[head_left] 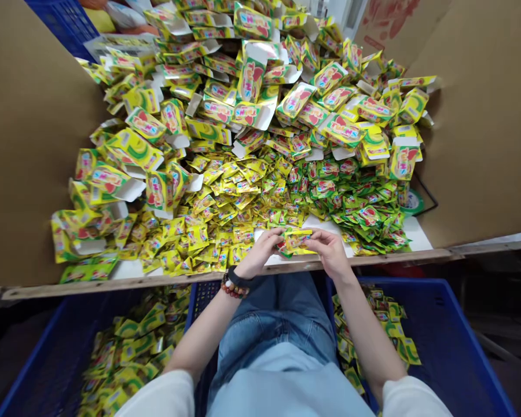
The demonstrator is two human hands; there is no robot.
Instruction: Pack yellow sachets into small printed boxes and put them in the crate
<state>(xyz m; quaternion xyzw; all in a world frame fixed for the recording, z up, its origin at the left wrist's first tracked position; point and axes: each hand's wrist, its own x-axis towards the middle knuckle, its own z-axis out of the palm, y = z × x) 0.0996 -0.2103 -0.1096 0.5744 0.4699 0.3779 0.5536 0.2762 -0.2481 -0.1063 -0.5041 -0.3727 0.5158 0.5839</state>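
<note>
Both of my hands meet at the table's front edge around a small yellow candy box [296, 240]. My left hand [263, 253] grips its left end, where a bit of green and red shows; a dark band and beads circle that wrist. On the opposite end, my right hand [329, 250] pinches the box between thumb and fingers. Just beyond lie yellow candy sachets [226, 197], piled in the middle and to the left. Green candy sachets [369, 214] are heaped to the right. What the box contains is hidden.
Yellow-green boxes with white flaps [252, 75] form a tall heap at the back. Cardboard walls [481, 127] stand on both sides. Below the table edge, a left blue crate [43, 370] and a right blue crate [455, 341] hold many boxes. A green tape roll [413, 201] sits at right.
</note>
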